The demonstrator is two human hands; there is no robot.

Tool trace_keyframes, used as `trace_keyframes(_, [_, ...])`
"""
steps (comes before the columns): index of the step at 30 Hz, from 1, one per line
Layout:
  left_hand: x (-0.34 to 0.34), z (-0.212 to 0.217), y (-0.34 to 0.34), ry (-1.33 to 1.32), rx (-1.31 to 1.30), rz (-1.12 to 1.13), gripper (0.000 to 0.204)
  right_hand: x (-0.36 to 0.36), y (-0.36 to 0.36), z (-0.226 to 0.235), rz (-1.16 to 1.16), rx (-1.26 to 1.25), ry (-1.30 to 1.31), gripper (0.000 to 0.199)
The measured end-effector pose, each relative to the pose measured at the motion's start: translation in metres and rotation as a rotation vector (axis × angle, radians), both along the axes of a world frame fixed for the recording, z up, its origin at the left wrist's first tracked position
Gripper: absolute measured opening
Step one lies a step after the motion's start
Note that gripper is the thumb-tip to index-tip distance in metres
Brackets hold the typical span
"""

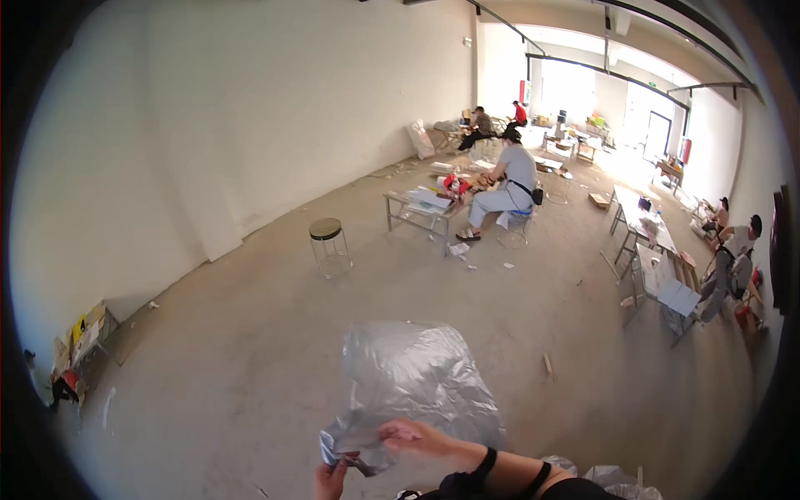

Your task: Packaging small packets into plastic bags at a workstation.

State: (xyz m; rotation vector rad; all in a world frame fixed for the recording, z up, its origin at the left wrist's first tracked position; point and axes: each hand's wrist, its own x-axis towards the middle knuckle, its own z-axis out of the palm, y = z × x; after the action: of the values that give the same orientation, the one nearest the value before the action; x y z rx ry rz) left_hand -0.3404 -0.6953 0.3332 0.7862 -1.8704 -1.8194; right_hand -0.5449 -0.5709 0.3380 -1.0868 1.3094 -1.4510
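One left hand [332, 477]: pinching silver film [417, 358] by its corner.
Right hand [410, 437]: hovering or resting half-open, hold unclear.
Film: spreading beyond fingertips, seeming light, slippery; edges suiting pinching.

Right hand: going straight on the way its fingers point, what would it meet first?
Probably the left part of the silver plastic; depth is unclear, so the right hand may already be touching it.

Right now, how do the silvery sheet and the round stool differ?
The silvery sheet is wrinkled and limp; the round stool has a dark seat on thin metal legs. The left hand holds the silvery sheet; the round stool stands upright on the floor, untouched. Both have silvery parts.
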Motion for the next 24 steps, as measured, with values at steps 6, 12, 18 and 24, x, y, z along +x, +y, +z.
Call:
trace_keyframes(6, [-0.027,-0.037,-0.058,0.151,0.158,0.224,0.026,-0.080,0.035,-0.074,-0.320,0.377,0.937,0.044])
trace_keyframes(12, [-0.081,-0.013,-0.091,0.117,0.239,0.234,0.024,-0.158,0.037,-0.146,-0.461,0.742,0.948,0.049])
trace_keyframes(18, [-0.175,-0.014,-0.151,0.092,0.340,0.253,0.021,-0.247,-0.024,-0.244,-0.085,0.804,0.646,0.070])
trace_keyframes(24, [-0.264,0.003,-0.199,0.197,0.380,0.287,0.024,-0.346,-0.101,-0.282,0.237,0.950,0.271,0.057])
